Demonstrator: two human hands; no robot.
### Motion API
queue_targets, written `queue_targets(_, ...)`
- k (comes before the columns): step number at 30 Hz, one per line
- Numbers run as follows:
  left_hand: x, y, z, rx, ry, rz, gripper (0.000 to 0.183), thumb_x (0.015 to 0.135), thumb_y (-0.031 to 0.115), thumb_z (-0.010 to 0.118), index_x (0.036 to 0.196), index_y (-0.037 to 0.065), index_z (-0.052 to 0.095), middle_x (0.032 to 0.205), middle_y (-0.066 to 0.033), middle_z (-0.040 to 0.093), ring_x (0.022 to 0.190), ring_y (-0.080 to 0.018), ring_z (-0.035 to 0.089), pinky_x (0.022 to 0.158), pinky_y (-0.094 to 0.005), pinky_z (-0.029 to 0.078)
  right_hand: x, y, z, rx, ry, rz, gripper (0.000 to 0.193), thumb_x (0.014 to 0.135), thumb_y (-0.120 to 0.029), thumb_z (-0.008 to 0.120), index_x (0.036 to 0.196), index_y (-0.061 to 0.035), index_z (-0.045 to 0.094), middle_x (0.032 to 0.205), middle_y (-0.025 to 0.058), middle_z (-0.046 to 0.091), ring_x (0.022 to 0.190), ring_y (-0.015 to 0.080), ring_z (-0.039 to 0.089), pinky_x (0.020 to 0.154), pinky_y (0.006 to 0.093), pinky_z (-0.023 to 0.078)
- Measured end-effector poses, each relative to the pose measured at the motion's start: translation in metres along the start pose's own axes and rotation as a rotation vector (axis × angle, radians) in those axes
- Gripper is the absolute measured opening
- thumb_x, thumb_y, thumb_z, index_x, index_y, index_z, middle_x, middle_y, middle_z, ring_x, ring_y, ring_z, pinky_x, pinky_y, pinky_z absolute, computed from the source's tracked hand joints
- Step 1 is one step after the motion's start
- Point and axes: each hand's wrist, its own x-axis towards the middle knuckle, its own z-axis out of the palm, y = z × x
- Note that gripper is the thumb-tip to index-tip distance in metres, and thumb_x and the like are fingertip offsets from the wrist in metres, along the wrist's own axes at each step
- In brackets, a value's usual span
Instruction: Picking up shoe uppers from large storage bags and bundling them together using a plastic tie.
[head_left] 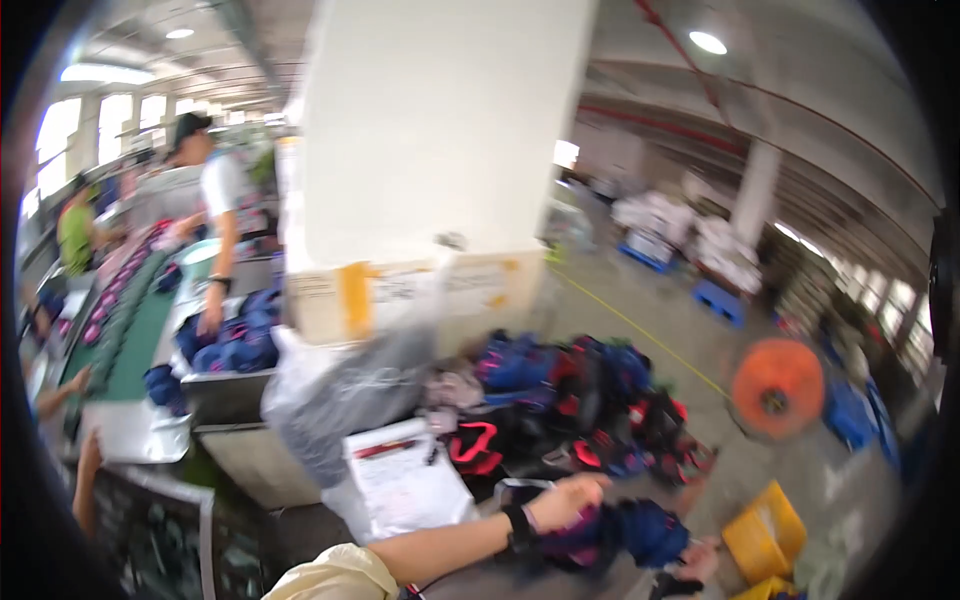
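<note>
Near right, the left hand (pixel 568 502) grips a blue bundle (pixel 645 533); the right hand's (pixel 700 560) grip is too blurred to tell. Handling seems unfinished: a big pile (pixel 570 395) lies beyond.

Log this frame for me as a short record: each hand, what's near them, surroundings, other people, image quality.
Left hand: bare, black band on wrist, at the dark blue and magenta items; grip unclear
Right hand: bare, by the items' right end; grip unclear
Nearby: mixed dark pile, white sheet, yellow bin
Surroundings: white pillar, orange fan, green belt
Other people: co-worker in white top, arm lowered toward blue items; others farther left
Image quality: blurred around both hands
</note>
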Motion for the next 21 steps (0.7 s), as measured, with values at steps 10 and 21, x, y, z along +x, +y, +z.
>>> queue_targets(10,-0.297,0.160,0.046,0.031,0.326,-0.097,0.027,0.091,0.021,0.043,0.077,0.000,0.053,0.072,-0.0058,0.057,0.067,-0.0141,0.056,0.064,-0.0278,0.045,-0.172,-0.009,0.192,0.428,-0.957,0.254,0.029,0.091,-0.022,0.037,0.065,-0.0088,0.039,0.054,-0.0003,0.027,0.040,0.0096,0.022,0.036,0.0244,0.021)
queue_targets(21,-0.680,0.221,0.354,0.205,1.590,0.689,0.024,0.089,0.021,0.046,0.078,0.002,0.056,0.089,-0.0097,0.056,0.092,-0.0214,0.051,0.086,-0.0338,0.038,-0.527,0.157,0.288,0.300,-1.792,0.728,0.023,0.087,-0.024,0.046,0.068,-0.0124,0.040,0.049,-0.0037,0.030,0.035,0.0058,0.024,0.031,0.0213,0.018)
